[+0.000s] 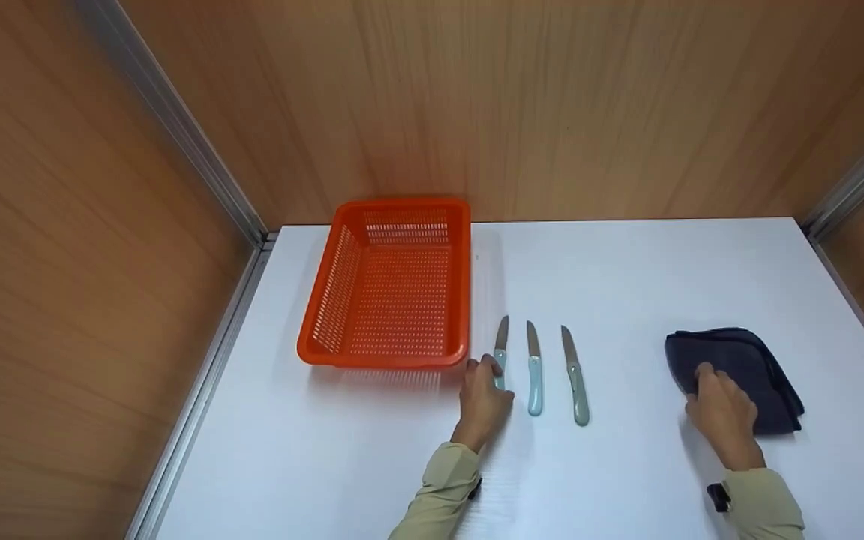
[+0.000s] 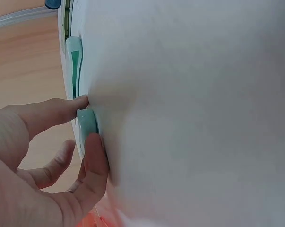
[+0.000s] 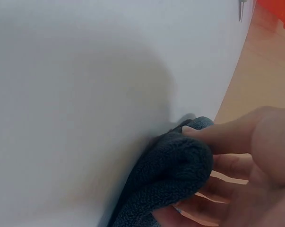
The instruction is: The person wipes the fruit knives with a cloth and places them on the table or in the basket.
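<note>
Three small knives with pale handles lie side by side on the white table, blades pointing to the back. My left hand (image 1: 483, 401) is at the leftmost knife (image 1: 502, 335). In the left wrist view, its thumb and fingers pinch the end of a light green-blue handle (image 2: 87, 122). Just right of it lie the middle knife (image 1: 535, 382), light blue, and the grey-green knife (image 1: 577, 386). Over at the right, my right hand (image 1: 723, 412) grips the near-left part of a folded dark towel (image 1: 751, 364). The right wrist view shows its thick fold (image 3: 173, 165) bunched between thumb and fingers.
An orange plastic basket (image 1: 383, 361) with perforated sides and nothing in it stands at the back left, close to the left hand. Wooden panels (image 1: 552, 112) rise behind the table and on both sides, with metal rails (image 1: 199, 135) at the corners.
</note>
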Tool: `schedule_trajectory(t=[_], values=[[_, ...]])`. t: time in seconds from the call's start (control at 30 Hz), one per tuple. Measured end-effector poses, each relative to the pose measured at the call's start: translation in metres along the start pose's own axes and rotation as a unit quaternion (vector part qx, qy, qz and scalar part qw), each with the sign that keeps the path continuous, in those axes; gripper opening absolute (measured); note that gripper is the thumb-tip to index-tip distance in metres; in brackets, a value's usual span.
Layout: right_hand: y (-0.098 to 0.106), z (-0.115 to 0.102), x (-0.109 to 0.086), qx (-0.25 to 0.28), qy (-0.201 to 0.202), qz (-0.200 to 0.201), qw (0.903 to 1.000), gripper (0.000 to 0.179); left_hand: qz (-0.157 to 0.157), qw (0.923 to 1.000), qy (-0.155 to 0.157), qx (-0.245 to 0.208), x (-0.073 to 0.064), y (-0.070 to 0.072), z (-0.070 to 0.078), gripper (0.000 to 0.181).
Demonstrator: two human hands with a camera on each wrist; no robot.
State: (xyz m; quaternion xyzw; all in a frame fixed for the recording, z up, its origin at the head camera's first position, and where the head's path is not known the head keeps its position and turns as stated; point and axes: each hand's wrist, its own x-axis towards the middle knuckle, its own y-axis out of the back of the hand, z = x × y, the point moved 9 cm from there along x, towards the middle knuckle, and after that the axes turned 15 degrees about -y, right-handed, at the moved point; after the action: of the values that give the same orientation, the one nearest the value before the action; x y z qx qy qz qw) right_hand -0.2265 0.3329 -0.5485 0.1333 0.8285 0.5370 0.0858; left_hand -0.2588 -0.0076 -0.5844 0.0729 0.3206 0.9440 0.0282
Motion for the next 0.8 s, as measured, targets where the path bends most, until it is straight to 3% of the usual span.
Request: schedule_trajectory(t=[0.27, 0.6, 0.8], values=[[-0.004, 0.005, -0.001, 0.005, -0.028, -0.028, 0.9992, 0.037, 0.009, 0.9999, -0.004, -0.004, -0.002, 0.007, -0.002, 0.031], [-0.003, 0.01, -0.003, 0.019, -0.044, -0.033, 0.9983, 0.053, 0.057, 0.9983, 0.003, -0.014, -0.008, 0.023, -0.005, 0.03], [-0.002, 0.01, -0.004, 0.017, -0.047, -0.034, 0.9982, 0.053, 0.096, 0.9952, -0.02, -0.005, -0.009, 0.035, -0.003, 0.027]])
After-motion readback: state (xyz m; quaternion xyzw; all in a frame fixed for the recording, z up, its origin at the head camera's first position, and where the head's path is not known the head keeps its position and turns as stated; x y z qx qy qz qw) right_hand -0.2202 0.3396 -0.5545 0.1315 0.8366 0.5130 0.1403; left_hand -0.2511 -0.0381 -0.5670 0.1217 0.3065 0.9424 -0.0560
